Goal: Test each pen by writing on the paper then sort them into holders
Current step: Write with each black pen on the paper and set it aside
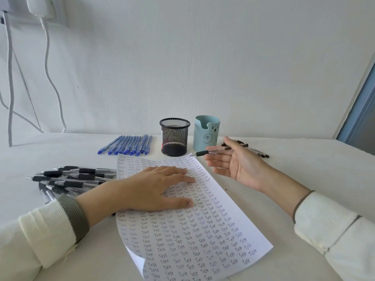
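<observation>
1. The clear pen (213, 152) is held in the right hand (233, 165), above the table (304, 169), just in front of the blue bear holder (206, 132) and beyond the top right corner of the paper (203, 230).
2. A see-through barrel, a black rubber grip and a dark rear end can be made out; the pen lies almost level, its tip pointed left toward the black mesh holder (175, 136).
3. The barrel is pinched between the thumb and the side of the index finger, while the other fingers are stretched out loosely, palm turned inward.
4. The left hand (154, 189) is laid flat on the upper part of the paper, fingers spread and pressing it down.
5. The sheet is covered in rows of the handwritten word "Test", and its lower left corner is curled up.
6. The two holders are stood side by side behind the paper, close but apart.
7. A neat row of blue pens (129, 146) is seen left of the mesh holder.
8. A loose pile of black-grip pens (71, 179) is seen beside the left wrist.
9. A few dark pens (259, 153) are partly hidden behind the right hand.
</observation>
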Demonstrator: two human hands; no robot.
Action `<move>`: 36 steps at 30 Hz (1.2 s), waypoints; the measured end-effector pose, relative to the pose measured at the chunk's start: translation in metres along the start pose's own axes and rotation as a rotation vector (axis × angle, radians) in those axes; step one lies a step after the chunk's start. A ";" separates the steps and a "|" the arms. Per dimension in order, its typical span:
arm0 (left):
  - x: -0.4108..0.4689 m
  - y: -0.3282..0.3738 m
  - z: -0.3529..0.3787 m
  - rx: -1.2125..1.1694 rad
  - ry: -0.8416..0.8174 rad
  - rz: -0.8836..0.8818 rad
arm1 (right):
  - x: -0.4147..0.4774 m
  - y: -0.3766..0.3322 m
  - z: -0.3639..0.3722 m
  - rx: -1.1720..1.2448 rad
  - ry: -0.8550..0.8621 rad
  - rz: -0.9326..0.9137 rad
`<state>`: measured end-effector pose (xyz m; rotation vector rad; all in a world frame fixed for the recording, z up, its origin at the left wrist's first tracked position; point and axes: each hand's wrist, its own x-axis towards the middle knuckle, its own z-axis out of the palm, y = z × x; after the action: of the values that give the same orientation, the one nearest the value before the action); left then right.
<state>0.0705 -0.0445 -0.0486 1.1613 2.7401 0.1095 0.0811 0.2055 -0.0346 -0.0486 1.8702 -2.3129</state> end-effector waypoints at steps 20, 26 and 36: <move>0.003 -0.002 0.002 0.050 -0.001 0.126 | 0.007 0.033 0.016 -0.733 0.266 -0.317; 0.005 -0.005 0.005 0.032 0.011 0.127 | 0.006 0.035 0.016 -0.769 0.257 -0.351; 0.006 -0.005 0.004 0.030 0.007 0.124 | 0.004 0.034 0.016 -0.738 0.221 -0.341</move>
<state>0.0638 -0.0433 -0.0540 1.3411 2.6828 0.0876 0.0831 0.1821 -0.0648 -0.2232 2.9252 -1.7040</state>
